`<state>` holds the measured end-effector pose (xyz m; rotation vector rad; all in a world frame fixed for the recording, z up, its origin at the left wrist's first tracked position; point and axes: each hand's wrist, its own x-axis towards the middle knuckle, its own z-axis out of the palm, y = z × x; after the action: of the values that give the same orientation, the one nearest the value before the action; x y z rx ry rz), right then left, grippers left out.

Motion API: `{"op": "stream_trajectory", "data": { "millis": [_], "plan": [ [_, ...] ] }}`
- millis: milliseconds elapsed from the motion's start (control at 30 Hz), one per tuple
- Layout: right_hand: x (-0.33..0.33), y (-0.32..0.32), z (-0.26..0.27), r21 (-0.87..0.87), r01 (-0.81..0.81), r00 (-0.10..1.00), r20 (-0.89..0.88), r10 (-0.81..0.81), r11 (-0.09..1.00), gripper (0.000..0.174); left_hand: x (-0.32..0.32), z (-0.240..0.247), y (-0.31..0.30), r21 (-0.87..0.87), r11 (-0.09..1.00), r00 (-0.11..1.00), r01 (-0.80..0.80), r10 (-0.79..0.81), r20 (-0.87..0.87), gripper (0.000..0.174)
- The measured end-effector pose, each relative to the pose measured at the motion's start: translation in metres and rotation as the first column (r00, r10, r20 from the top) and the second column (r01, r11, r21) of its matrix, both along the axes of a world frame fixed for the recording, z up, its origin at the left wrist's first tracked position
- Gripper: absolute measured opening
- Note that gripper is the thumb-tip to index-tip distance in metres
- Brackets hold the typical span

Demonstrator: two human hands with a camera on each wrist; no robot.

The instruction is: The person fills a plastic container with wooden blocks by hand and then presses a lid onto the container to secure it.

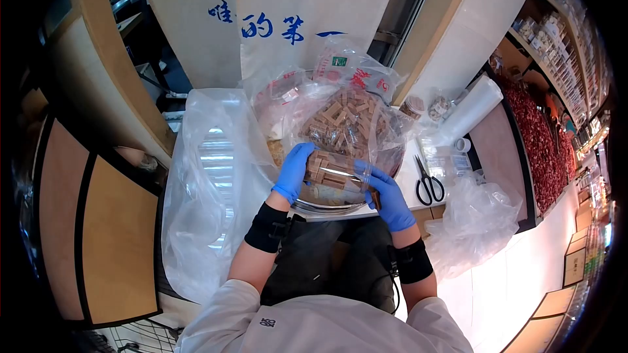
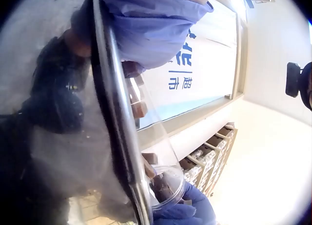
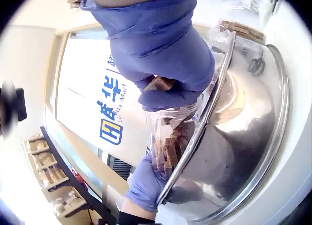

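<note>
Over the front of a round metal basin, my gloved left hand grips a clear plastic jar near its bottom end. The jar lies on its side in the head view, partly filled with brown block-shaped pieces. At its open mouth, my gloved right hand pinches a brown piece between curled fingers. More brown pieces are heaped behind the jar in an open clear bag with red print, which sits in the basin. The left palm is mostly hidden.
Black-handled scissors lie on the white table right of the basin. Beyond them are a plastic roll and small filled jars. A crumpled clear bag hangs at the right edge; a large plastic-wrapped bundle stands left.
</note>
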<state>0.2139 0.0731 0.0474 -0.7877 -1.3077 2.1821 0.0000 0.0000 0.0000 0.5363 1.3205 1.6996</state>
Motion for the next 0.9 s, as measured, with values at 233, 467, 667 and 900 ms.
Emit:
{"op": "stream_trajectory", "data": {
  "millis": [233,467,667,900],
  "plan": [
    [0.000,-0.003,-0.008,0.403,0.138,0.961,0.167,-0.221,0.905,0.030,0.001,0.004,0.000,-0.027,1.000,1.000,0.010,-0.010,0.010,0.029],
    [0.004,-0.006,-0.003,0.269,0.267,0.960,0.016,-0.281,0.925,0.025,0.001,0.007,-0.001,-0.027,1.000,1.000,0.010,-0.010,0.028,0.029],
    [0.006,-0.002,-0.003,0.413,0.125,0.971,0.135,-0.196,0.902,0.025,0.001,0.006,-0.002,-0.014,1.000,0.999,0.008,-0.007,0.037,0.029],
    [0.003,0.005,-0.003,0.444,0.153,0.973,0.090,-0.214,0.883,0.024,0.001,0.007,-0.003,0.005,1.000,0.998,0.009,-0.009,0.057,0.029]
  ]
}}
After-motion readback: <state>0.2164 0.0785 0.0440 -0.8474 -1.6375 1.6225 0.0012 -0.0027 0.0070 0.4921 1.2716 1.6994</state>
